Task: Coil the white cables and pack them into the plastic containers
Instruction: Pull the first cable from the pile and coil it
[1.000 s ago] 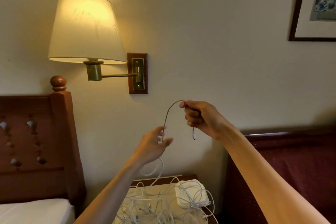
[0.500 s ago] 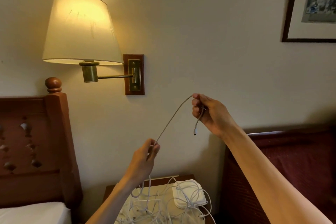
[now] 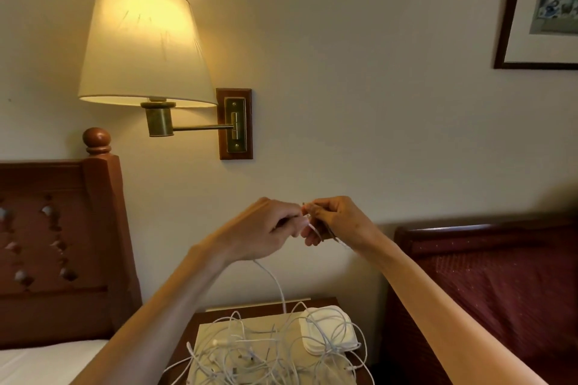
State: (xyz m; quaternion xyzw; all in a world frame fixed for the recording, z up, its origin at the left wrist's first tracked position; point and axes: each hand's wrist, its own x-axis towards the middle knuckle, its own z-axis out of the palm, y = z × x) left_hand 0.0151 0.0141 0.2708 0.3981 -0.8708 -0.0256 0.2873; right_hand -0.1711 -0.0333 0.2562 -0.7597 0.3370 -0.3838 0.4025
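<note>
Head view: left hand [image 3: 266, 230] and right hand [image 3: 336, 222] now raised side by side in front of the wall, almost touching. Half a second ago well apart, with a span of cable stretched slantwise between them; that span now gone, drawn into the small gap between the 2 hands. Left hand higher and further right than before; right hand a little lower. Plug end, seen dangling under the right hand earlier, no longer visible.

Left fingers [image 3: 289, 222] curled, pinching the cable [image 3: 275, 283] against the thumb. Right fingers [image 3: 316, 236] curled round a short white bit of the same cable; how many turns lie in that hand cannot be told.

Cable thin and white, dropping from under the left hand in 1 loose curve down to the table [image 3: 187, 327]. On the table, a tangle of more white cables [image 3: 247, 350] spread over a pale sheet [image 3: 203, 337], loops crossing every way, a few small plugs showing among them. Several strands draped over a white container [image 3: 328, 331] with rounded corners at the right of the sheet.

Lit wall lamp [image 3: 144, 44] upper left, wooden headboard [image 3: 59, 247] lower left, dark red headboard [image 3: 500, 287] at right, framed picture [image 3: 506, 25] top right.
</note>
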